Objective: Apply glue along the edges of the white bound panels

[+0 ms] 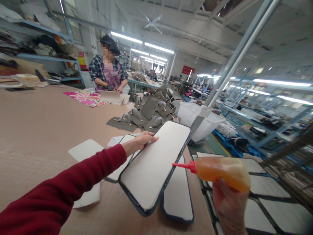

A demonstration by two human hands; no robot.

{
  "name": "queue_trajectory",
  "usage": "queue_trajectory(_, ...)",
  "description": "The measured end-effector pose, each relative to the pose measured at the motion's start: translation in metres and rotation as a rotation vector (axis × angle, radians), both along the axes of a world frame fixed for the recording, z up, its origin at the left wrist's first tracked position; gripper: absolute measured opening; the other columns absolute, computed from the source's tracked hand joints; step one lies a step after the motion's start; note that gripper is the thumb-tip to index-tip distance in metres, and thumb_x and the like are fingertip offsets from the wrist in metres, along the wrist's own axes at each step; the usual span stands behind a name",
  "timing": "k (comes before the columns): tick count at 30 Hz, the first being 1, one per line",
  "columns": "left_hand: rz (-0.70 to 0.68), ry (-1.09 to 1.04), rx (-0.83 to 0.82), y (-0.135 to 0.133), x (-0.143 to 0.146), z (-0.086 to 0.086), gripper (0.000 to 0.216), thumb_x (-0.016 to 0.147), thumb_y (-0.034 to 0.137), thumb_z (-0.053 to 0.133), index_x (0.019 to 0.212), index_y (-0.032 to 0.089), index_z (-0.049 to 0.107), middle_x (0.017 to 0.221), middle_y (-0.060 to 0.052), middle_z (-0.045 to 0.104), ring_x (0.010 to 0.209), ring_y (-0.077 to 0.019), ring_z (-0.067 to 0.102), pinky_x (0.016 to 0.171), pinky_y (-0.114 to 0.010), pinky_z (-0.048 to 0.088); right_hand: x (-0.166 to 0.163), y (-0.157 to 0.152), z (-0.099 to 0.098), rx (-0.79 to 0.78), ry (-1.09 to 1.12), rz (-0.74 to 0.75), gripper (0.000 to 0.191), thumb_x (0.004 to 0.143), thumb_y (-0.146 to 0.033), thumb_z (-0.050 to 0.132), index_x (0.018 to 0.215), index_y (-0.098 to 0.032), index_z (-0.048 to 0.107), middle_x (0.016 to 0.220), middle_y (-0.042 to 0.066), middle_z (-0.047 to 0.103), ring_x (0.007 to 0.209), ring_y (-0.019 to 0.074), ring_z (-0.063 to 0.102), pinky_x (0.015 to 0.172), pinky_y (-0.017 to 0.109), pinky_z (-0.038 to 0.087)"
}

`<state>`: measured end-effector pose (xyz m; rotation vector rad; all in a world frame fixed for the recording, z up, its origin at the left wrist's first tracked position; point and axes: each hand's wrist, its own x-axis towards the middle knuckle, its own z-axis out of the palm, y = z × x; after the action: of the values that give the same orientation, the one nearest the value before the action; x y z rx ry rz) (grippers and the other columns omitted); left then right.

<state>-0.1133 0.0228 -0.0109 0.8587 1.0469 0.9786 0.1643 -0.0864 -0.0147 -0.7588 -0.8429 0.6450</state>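
Note:
My left hand (141,139), in a red sleeve, grips the far left edge of a white rounded panel with a dark border (154,166) and holds it tilted above the brown table (36,130). My right hand (228,204) is closed round an orange squeeze bottle (222,173). Its red nozzle (182,165) points left and touches the panel's right edge. Another white panel (178,195) lies flat under the raised one. More white pieces (85,150) lie on the table to the left.
A pile of grey bag flaps with handles (146,114) sits further along the table. A person in a plaid shirt (107,70) works at the far end beside a floral sheet (85,97). A white bin (198,122) and a rack of white panels (269,202) stand to the right.

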Motion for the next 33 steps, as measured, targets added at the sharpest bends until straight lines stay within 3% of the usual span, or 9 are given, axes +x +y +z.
queue_trajectory(7, 0.074, 0.064, -0.01, 0.006, -0.002, -0.006, 0.048, 0.039, 0.025, 0.09, 0.078, 0.014, 0.063, 0.068, -0.005, 0.07, 0.068, -0.0225, 0.067, 0.067, -0.035, 0.054, -0.006, -0.015, -0.009, -0.105, 0.032, -0.009, 0.044, 0.041, -0.021, 0.087, 0.081, -0.019, 0.067, 0.073, -0.001, 0.066, 0.066, 0.0138, 0.062, 0.062, 0.022, 0.053)
queue_trajectory(14, 0.117, 0.064, -0.013, 0.01, -0.006, -0.008, 0.048, 0.038, 0.025, 0.09, 0.075, 0.014, 0.063, 0.067, -0.004, 0.068, 0.063, -0.02, 0.065, 0.063, -0.032, 0.053, -0.013, -0.037, -0.029, -0.166, -0.01, 0.152, 0.049, 0.051, -0.022, 0.085, 0.096, -0.022, 0.065, 0.08, 0.001, 0.069, 0.068, 0.0165, 0.064, 0.064, 0.026, 0.055)
queue_trajectory(18, 0.095, 0.066, 0.02, 0.005, -0.011, -0.004, 0.045, 0.04, 0.03, 0.089, 0.074, 0.013, 0.064, 0.066, -0.005, 0.069, 0.061, -0.02, 0.064, 0.061, -0.033, 0.053, -0.013, -0.048, -0.043, -0.294, 0.035, 0.273, 0.053, 0.057, -0.028, 0.084, 0.107, -0.025, 0.064, 0.09, 0.004, 0.071, 0.073, 0.0201, 0.066, 0.067, 0.031, 0.056)
queue_trajectory(21, 0.071, 0.061, 0.076, -0.004, -0.015, -0.004, 0.049, 0.044, 0.034, 0.087, 0.084, 0.012, 0.067, 0.072, -0.006, 0.071, 0.063, -0.0206, 0.065, 0.062, -0.033, 0.053, -0.011, -0.037, -0.029, -0.248, 0.081, 0.275, 0.045, 0.062, -0.033, 0.08, 0.105, -0.025, 0.066, 0.093, 0.005, 0.071, 0.076, 0.022, 0.067, 0.067, 0.033, 0.057)
queue_trajectory(28, -0.054, 0.072, 0.219, -0.036, -0.024, -0.002, 0.052, 0.063, 0.035, 0.077, 0.109, 0.014, 0.064, 0.089, -0.007, 0.073, 0.074, -0.0203, 0.067, 0.065, -0.028, 0.051, 0.012, 0.024, 0.035, 0.154, 0.092, -0.066, 0.037, 0.058, -0.022, 0.08, 0.093, -0.023, 0.068, 0.094, -0.002, 0.068, 0.088, 0.0136, 0.062, 0.082, 0.026, 0.051)
queue_trajectory(33, -0.129, 0.067, 0.228, -0.055, -0.02, 0.011, 0.054, 0.068, 0.034, 0.074, 0.116, 0.016, 0.062, 0.093, -0.007, 0.072, 0.077, -0.022, 0.067, 0.066, -0.028, 0.051, 0.027, 0.043, 0.045, 0.206, 0.071, -0.149, 0.037, 0.05, -0.019, 0.083, 0.084, -0.021, 0.067, 0.078, -0.004, 0.064, 0.078, 0.0129, 0.061, 0.084, 0.031, 0.05)
